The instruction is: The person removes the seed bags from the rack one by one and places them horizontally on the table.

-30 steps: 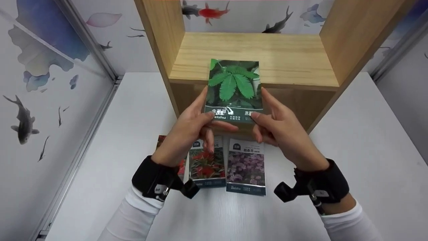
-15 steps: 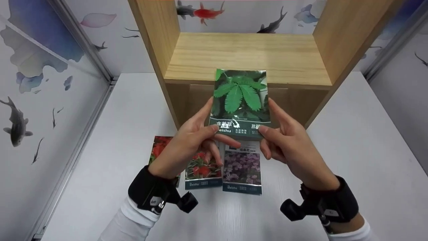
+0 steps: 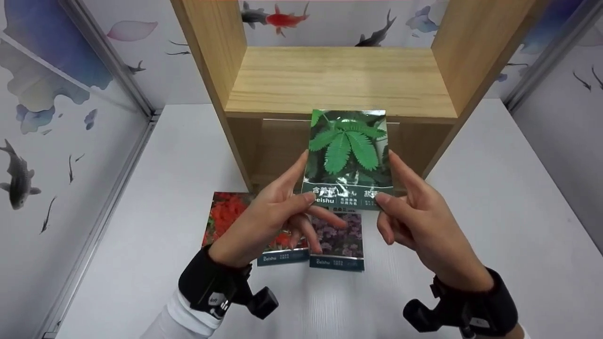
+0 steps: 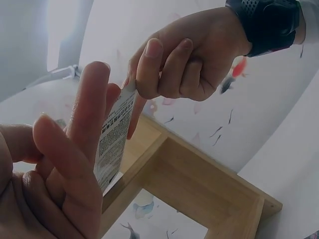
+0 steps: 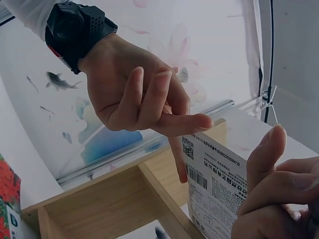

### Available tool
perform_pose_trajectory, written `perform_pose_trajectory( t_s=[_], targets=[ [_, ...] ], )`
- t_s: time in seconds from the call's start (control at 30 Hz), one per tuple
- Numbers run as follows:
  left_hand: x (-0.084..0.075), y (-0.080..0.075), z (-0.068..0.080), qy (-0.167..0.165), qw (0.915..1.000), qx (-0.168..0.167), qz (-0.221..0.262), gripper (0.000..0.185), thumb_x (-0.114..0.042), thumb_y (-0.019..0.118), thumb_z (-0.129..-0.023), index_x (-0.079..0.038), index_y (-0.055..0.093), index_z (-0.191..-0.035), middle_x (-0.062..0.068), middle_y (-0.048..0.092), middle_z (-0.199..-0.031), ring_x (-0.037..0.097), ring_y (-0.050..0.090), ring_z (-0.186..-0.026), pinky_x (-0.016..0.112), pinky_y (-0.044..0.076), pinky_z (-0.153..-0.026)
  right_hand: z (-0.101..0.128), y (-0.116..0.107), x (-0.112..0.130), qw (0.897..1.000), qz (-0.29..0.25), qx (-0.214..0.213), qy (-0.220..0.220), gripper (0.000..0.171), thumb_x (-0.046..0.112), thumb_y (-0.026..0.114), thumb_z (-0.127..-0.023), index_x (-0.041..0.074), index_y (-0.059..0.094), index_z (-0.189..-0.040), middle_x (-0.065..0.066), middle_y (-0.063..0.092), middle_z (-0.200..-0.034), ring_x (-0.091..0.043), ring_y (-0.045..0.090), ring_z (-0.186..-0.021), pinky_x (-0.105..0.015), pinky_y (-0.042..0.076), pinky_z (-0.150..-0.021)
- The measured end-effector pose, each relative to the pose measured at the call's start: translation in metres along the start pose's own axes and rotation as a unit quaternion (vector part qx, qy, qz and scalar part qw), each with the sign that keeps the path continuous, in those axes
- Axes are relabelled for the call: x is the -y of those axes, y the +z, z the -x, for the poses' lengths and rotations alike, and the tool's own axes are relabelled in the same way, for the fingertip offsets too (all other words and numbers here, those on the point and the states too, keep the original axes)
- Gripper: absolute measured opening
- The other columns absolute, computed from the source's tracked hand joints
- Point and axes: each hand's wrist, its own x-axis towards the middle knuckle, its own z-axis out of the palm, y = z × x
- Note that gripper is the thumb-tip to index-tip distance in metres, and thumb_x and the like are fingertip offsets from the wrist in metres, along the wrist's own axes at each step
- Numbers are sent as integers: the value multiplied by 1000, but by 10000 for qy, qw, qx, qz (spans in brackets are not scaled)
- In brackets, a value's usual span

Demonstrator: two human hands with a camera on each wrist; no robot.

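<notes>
- Head view: green fern packet (image 3: 347, 157) held upright in mid-air in front of the wooden shelf (image 3: 339, 82), top edge just below the shelf board's front lip
- Pinched at the lower left corner by the left hand (image 3: 268, 221), thumb on the printed face, forefinger up along the side edge, other fingers behind
- Pinched at the lower right corner by the right hand (image 3: 419, 221) in the same way, forefinger straight along the right edge
- Judged as the carrying step, packet lifted off the table (image 3: 494, 212) and brought before the shelf; next move likely calls for a steady two-handed hold and a clean line toward the shelf, corners kept from bending
- Below the shelf on the table: red flower packet (image 3: 225, 214) and purple flower packet (image 3: 340, 242), lying flat, partly hidden by the left hand
- Left wrist view: packet (image 4: 115, 142) seen edge-on, back print showing, pressed between the left fingers (image 4: 87, 119) and gripped higher up by the right hand (image 4: 184, 55), shelf frame behind
- Right wrist view: packet back with barcode (image 5: 214, 194) pinched at lower right, left hand (image 5: 139, 89) across from it, one finger reaching to the packet's edge, shelf below
</notes>
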Motion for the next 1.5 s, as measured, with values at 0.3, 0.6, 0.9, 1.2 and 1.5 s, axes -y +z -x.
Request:
perform_pose_trajectory(
  t_s=[0.3,0.6,0.9,1.2,1.5],
  targets=[
    [11,10,2,-221,9992,102,320,66,-16,40,-95,-31,-2,-143,23,63,-99,27,64,-60,19,39,-42,17,-7,-6,9999,-93,29,-60,67,6,47,-92,18,6,-145,-8,50,-48,-16,31,-34,-31,14,-28],
    [40,14,-8,-303,9983,335,360,68,-15,41,-96,-29,-6,-143,22,62,-100,21,65,-60,18,39,-41,32,-23,-26,9976,183,-418,527,66,10,48,-92,29,11,-143,-11,49,-51,-20,26,-36,-31,16,-32],
    [66,18,-21,-416,9985,265,223,69,-14,42,-95,-34,-5,-142,22,63,-100,15,60,-51,19,40,-42,41,-44,-48,9958,252,-468,751,68,13,49,-92,30,8,-144,-17,54,-56,-18,30,-36,-35,19,-33],
    [97,19,-30,-503,9977,-144,-431,71,-12,44,-94,-34,-2,-142,16,66,-86,12,42,-36,21,35,-36,44,-61,-72,9889,720,-559,1172,71,20,53,-90,38,8,-142,-21,56,-61,-15,37,-40,-30,24,-34],
    [149,29,-44,-658,9903,-734,-975,74,-16,50,-92,-42,0,-140,11,66,-72,10,35,-34,24,32,-32,54,-83,-95,9798,993,-559,1643,69,21,53,-90,42,10,-140,-23,56,-65,-18,41,-41,-27,31,-34]
  ],
)
